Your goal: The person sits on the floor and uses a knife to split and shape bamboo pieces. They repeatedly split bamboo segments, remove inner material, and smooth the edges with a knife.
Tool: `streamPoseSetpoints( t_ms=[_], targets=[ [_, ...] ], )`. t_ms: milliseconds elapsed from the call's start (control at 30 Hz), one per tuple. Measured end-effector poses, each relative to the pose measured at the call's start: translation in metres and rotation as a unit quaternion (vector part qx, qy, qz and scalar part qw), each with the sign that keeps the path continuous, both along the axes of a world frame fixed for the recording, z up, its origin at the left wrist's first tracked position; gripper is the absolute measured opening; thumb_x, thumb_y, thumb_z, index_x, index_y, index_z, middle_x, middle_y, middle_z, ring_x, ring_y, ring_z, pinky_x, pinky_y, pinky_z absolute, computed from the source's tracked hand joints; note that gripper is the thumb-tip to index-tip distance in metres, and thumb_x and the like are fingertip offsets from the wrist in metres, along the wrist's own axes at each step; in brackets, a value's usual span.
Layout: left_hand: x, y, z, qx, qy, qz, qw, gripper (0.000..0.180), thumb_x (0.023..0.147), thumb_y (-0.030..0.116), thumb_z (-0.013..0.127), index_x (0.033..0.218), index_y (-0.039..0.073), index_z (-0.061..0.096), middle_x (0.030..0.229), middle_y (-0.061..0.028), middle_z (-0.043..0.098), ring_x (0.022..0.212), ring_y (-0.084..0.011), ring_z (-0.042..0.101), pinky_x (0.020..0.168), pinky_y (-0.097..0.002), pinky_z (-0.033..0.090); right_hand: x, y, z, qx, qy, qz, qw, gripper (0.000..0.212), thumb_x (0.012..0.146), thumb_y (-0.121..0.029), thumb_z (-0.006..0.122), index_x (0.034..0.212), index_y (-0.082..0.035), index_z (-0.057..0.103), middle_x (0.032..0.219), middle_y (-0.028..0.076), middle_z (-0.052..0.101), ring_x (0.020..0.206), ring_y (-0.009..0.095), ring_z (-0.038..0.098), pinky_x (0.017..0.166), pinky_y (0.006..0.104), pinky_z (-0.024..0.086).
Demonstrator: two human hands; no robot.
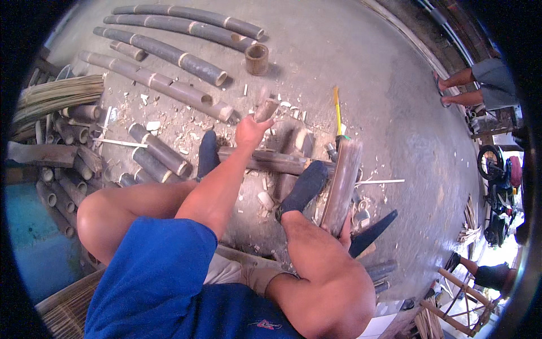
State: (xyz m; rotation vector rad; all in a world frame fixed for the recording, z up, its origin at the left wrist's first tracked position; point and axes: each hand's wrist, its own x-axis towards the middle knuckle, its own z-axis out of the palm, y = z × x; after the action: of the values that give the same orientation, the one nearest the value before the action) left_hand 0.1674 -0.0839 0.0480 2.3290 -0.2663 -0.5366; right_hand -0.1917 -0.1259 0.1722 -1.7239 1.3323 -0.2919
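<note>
My left hand, arm stretched forward, is closed round a short brown piece of bamboo or wood; its upper part is blurred. With my right hand I grip the lower end of a brown bamboo length that stands tilted outside my right shin; most of that hand and its arm is hidden by my leg. Between my feet in dark socks another bamboo length lies across the floor, against a wooden block. A dark saw-like blade lies beside my right hand.
Long bamboo poles and a short bamboo ring lie ahead. Cut tubes and a stack of bamboo are at left. Shavings litter the floor near a yellow tape measure. Other people's legs show at right, near a bamboo frame.
</note>
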Motion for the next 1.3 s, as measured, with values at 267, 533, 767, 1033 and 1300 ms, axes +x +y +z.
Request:
streamPoseSetpoints(
  t_ms=[267,533,767,1033,1300],
  targets=[
    [-0.049,0.028,0.021,-0.043,-0.011,-0.314,0.948,0.058,0.076,0.054,0.074,0.114,0.010,0.068,0.105,-0.0200,0.072,0.099,-0.0393,0.070,0.086,-0.0479,0.055,-0.014,0.014,-0.027,-0.057,0.003,-0.025,0.998,0.081,0.082,-0.033,0.079,0.149,-0.006,0.042,0.137,0.028,0.055,0.125,0.042,0.056,0.106,0.0466,0.044],
    [-0.069,0.036,0.033,0.040,-0.224,-0.413,0.882,0.054,0.077,0.048,0.076,0.112,0.009,0.064,0.106,-0.0165,0.068,0.110,-0.0375,0.061,0.092,-0.0544,0.048,-0.024,0.026,-0.062,-0.270,0.172,-0.075,0.945,0.071,0.085,-0.036,0.076,0.141,-0.001,0.052,0.138,0.030,0.051,0.128,0.047,0.050,0.108,0.0509,0.042],
    [-0.074,0.051,0.037,0.056,-0.208,-0.437,0.874,0.062,0.079,0.041,0.077,0.130,0.012,0.057,0.126,-0.0165,0.060,0.124,-0.0390,0.052,0.098,-0.0578,0.045,0.113,-0.050,-0.054,-0.073,-0.154,0.234,0.957,0.077,0.090,-0.043,0.071,0.149,-0.001,0.044,0.137,0.030,0.054,0.121,0.042,0.059,0.101,0.0451,0.048],
    [-0.051,0.095,0.025,0.105,-0.209,-0.309,0.922,0.084,0.079,0.054,0.076,0.147,0.015,0.048,0.139,-0.0206,0.051,0.133,-0.0406,0.047,0.105,-0.0606,0.039,0.163,-0.075,-0.067,0.013,0.031,0.352,0.935,0.059,0.085,-0.056,0.070,0.115,-0.005,0.074,0.076,0.017,0.072,0.073,0.031,0.071,0.077,0.0419,0.056],
    [-0.036,0.149,-0.003,0.193,-0.242,-0.351,0.884,0.056,0.082,0.046,0.074,0.122,0.009,0.065,0.127,-0.0164,0.062,0.124,-0.0332,0.055,0.098,-0.0495,0.041,0.166,-0.058,-0.015,-0.093,0.079,0.433,0.893,0.069,0.083,-0.064,0.068,0.121,-0.007,0.072,0.107,0.025,0.073,0.104,0.041,0.069,0.094,0.0456,0.053]
  ],
)
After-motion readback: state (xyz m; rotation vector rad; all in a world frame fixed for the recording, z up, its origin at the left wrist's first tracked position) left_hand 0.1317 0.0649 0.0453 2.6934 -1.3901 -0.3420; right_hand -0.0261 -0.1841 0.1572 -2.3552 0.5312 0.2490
